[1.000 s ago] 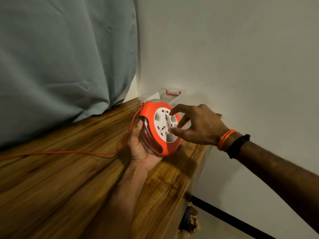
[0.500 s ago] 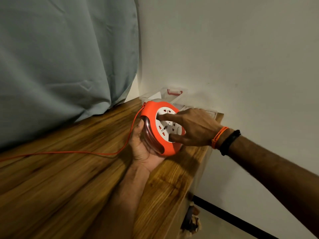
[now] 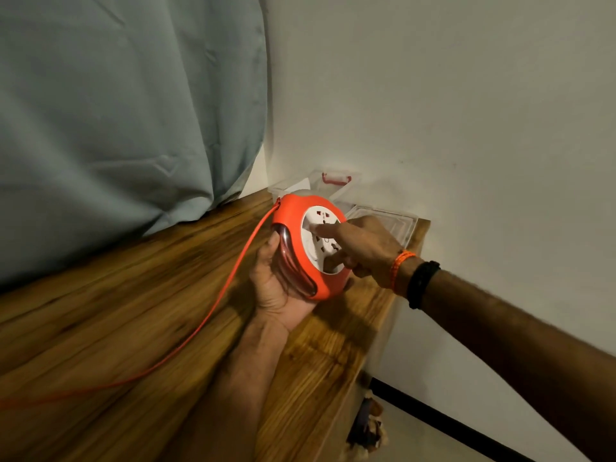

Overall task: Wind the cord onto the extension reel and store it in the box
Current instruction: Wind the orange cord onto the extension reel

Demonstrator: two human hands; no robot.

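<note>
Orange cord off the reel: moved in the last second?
Yes. The thin orange cord from the round orange extension reel has swung nearer the camera across the wooden tabletop, away from the grey-blue curtain.

Wooden table (image 3: pixel 133 321) bearing cord (image 3: pixel 213 305), box (image 3: pixel 336 186)
</note>
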